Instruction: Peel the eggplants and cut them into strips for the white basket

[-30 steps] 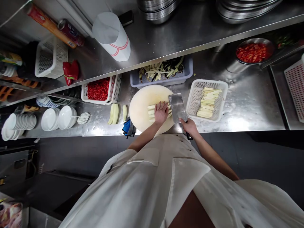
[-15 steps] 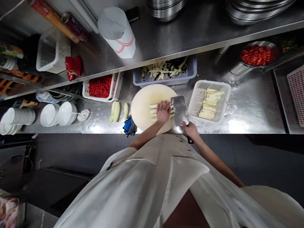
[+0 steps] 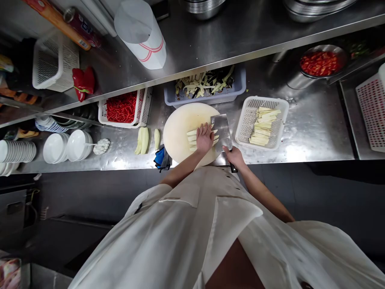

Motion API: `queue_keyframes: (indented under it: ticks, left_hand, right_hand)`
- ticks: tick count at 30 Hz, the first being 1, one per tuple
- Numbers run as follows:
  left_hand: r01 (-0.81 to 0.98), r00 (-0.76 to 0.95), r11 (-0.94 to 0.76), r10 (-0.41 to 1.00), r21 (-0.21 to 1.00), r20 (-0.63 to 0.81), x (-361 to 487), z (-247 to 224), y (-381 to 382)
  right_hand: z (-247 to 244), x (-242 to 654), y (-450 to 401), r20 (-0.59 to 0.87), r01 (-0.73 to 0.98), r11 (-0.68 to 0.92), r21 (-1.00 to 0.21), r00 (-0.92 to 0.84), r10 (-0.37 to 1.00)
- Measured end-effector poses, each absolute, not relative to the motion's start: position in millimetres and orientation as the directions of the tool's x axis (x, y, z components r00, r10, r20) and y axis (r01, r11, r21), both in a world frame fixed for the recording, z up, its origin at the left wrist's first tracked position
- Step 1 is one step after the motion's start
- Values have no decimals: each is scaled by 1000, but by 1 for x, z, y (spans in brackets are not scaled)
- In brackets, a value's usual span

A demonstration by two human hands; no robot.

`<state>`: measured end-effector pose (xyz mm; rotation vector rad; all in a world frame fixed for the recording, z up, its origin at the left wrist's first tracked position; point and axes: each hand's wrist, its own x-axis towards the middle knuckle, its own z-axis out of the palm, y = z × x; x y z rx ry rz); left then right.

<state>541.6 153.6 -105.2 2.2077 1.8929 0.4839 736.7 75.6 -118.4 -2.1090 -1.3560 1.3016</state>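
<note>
My left hand (image 3: 205,137) lies with fingers stretched over peeled eggplant strips (image 3: 191,138) on the round cutting board (image 3: 177,118). My right hand (image 3: 234,156) is closed on a cleaver (image 3: 221,130) at the board's right side. The blade's left edge is beside the right ends of the strips; whether it touches them is unclear. More cut strips (image 3: 261,127) lie in a white plastic basket (image 3: 243,120) to the right. Left of the board rest peeled eggplant pieces (image 3: 142,140) and a smaller piece (image 3: 157,139).
Behind the board, a grey tub (image 3: 239,86) holds peelings. A basket of red chilies (image 3: 122,107) and white bowls (image 3: 78,145) stand left; a pot of chopped red peppers (image 3: 321,63) stands right. A metal shelf (image 3: 186,52) overhangs the counter's back. A blue cloth-like item (image 3: 161,157) touches the board.
The cleaver and my right hand have shifted slightly left, closer to my left hand. My left hand stays on the strips. The whole view has shifted and turned a little.
</note>
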Motion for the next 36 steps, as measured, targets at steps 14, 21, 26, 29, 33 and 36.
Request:
queue_keyframes:
  ticks: [14, 21, 26, 29, 33, 36]
  left_hand:
    - [929, 142, -186, 977, 319, 157, 527, -117, 156]
    - [929, 143, -178, 981, 324, 130, 528, -114, 156]
    - [935, 140, -169, 984, 311, 113, 529, -112, 157]
    - [935, 133, -158, 986, 318, 99, 528, -111, 157]
    - [930, 153, -174, 984, 325, 89, 528, -108, 156]
    - [932, 146, -161, 987, 325, 69, 530, -105, 156]
  right_hand:
    - [-120, 735, 88, -543, 448, -514, -731, 74, 837]
    - [-116, 730, 85, -530, 505, -485, -714, 63, 846]
    - [-120, 726, 85, -528, 600, -448, -662, 51, 848]
    - [-122, 722, 85, -525, 603, -437, -667, 35, 850]
    - [-120, 717, 83, -517, 632, -413, -656, 22, 855]
    - [-117, 714, 83, -528, 645, -421, -637, 32, 848]
